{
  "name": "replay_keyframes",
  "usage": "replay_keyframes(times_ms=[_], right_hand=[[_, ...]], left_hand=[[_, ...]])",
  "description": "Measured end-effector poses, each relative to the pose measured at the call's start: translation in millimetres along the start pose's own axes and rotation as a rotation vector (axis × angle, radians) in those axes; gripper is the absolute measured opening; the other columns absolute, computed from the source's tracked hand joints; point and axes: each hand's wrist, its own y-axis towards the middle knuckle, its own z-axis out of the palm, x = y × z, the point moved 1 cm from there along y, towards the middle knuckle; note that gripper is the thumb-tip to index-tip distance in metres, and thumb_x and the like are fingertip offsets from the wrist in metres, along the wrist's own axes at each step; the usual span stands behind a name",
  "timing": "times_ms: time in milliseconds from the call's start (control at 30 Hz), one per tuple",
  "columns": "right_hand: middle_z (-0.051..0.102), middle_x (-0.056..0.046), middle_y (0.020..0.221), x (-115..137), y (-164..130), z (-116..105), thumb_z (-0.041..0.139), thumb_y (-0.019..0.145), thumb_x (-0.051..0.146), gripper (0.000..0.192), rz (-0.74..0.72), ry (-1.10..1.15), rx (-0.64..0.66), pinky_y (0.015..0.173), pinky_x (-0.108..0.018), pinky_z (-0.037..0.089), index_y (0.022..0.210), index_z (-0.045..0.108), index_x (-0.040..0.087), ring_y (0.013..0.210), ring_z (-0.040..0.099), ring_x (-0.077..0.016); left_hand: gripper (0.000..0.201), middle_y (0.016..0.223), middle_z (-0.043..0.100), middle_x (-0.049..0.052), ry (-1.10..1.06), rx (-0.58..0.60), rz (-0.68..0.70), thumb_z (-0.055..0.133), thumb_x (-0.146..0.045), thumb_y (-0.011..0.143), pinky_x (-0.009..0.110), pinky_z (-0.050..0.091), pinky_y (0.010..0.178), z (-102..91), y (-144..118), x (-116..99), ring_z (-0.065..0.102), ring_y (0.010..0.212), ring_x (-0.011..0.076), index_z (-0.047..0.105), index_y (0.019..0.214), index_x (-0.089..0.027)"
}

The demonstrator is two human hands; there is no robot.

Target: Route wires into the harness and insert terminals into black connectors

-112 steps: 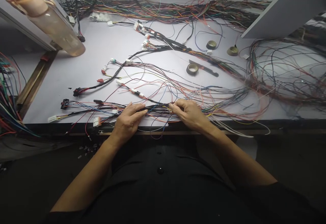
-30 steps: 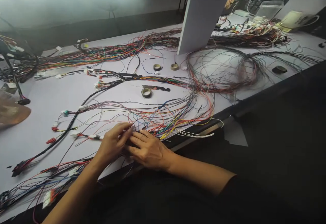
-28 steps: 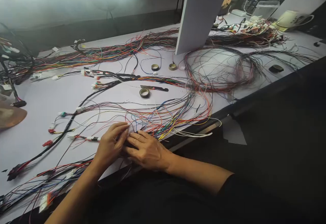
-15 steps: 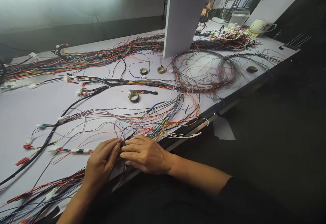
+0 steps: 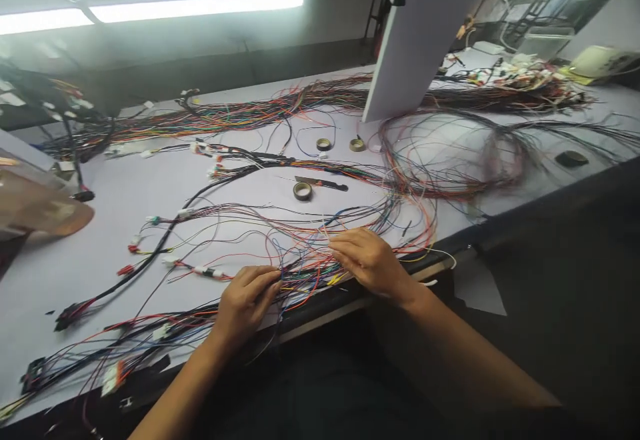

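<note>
At the front edge of the table (image 5: 130, 190), the left hand (image 5: 244, 299) grips the wire bundle (image 5: 303, 275) between thumb and fingers. The bundle runs along this edge. The right hand (image 5: 367, 260) holds its fingertips together above it; whether they pinch a wire cannot be determined. Beyond, a tape roll (image 5: 303, 199) lies just beside a dark flat tool (image 5: 333, 185). Farther back stands an upright panel (image 5: 413, 40).

Wire bundle (image 5: 306, 276) before tape roll (image 5: 303, 197)

2 hands (image 5: 247, 301), wires (image 5: 306, 280) past counting, 3 tape rings (image 5: 303, 197), 1 blk. knife (image 5: 333, 185), 1 btl. (image 5: 50, 208)
</note>
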Motion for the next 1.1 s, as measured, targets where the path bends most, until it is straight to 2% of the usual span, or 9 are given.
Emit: replay_keyframes(times_ms=[167,367,467,567,700,867,1000,1100], right_hand=[[0.07,-0.007,0.104,6,32,13,0.051,0.096,0.026,0.021,-0.056,0.003,0.056,0.086,-0.034,0.047,0.11,0.066,0.017,0.098,0.062,-0.0189],[0.068,-0.006,0.109,44,62,53,0.053,0.095,0.024,0.018,-0.263,0.026,0.169,0.086,-0.034,0.043,0.107,0.066,0.018,0.1,0.058,-0.0194],[0.068,-0.005,0.106,49,65,68,0.052,0.095,0.024,0.016,-0.316,-0.044,0.22,0.085,-0.034,0.039,0.096,0.068,0.018,0.097,0.057,-0.0194],[0.068,-0.004,0.098,41,65,74,0.053,0.095,0.029,0.018,-0.284,-0.122,0.275,0.084,-0.035,0.035,0.09,0.068,0.019,0.091,0.056,-0.0183],[0.068,-0.002,0.095,29,69,74,0.054,0.095,0.03,0.017,-0.21,-0.185,0.245,0.085,-0.037,0.031,0.093,0.069,0.022,0.087,0.055,-0.0179],[0.069,-0.001,0.102,22,78,77,0.055,0.094,0.031,0.017,-0.125,-0.088,0.24,0.086,-0.037,0.03,0.091,0.071,0.026,0.093,0.057,-0.0184],[0.069,0.001,0.106,13,99,74,0.055,0.094,0.033,0.016,-0.048,0.089,0.214,0.083,-0.032,0.035,0.096,0.07,0.027,0.095,0.06,-0.0156],[0.069,0.0,0.105,2,126,79,0.057,0.093,0.03,0.016,0.026,-0.04,0.185,0.082,-0.033,0.036,0.102,0.069,0.025,0.096,0.06,-0.0181]], left_hand=[[0.017,0.096,0.071,0.007,-0.006,-0.043,0.038,0.057,-0.021,0.089,0.031,0.055,0.076,0.3,-2,-3,0.064,0.086,0.0168,0.067,0.103,-0.019],[0.016,0.096,0.07,0.007,-0.011,-0.054,0.025,0.057,-0.021,0.089,0.033,0.053,0.073,3.4,-8,-3,0.063,0.085,0.0177,0.065,0.102,-0.019],[0.015,0.095,0.071,0.007,-0.026,-0.056,0.025,0.057,-0.02,0.089,0.034,0.052,0.074,3.9,-9,-2,0.063,0.085,0.0181,0.065,0.101,-0.019],[0.014,0.098,0.071,0.007,-0.047,-0.063,0.022,0.057,-0.018,0.088,0.034,0.053,0.076,4.4,-9,-1,0.063,0.087,0.0179,0.065,0.1,-0.019],[0.017,0.098,0.071,0.007,-0.079,-0.097,0.027,0.059,-0.017,0.087,0.033,0.053,0.075,6.4,-11,1,0.062,0.085,0.0175,0.064,0.103,-0.018],[0.017,0.096,0.07,0.007,-0.106,-0.105,0.014,0.06,-0.018,0.087,0.032,0.052,0.075,8.6,-13,3,0.061,0.085,0.0167,0.064,0.104,-0.017],[0.016,0.096,0.07,0.007,-0.121,-0.107,0.009,0.062,-0.017,0.086,0.031,0.052,0.074,8.1,-14,3,0.06,0.083,0.0164,0.064,0.102,-0.016],[0.015,0.096,0.07,0.007,-0.12,-0.091,0.011,0.061,-0.018,0.086,0.031,0.051,0.074,6.7,-13,2,0.06,0.082,0.0166,0.064,0.101,-0.015]])
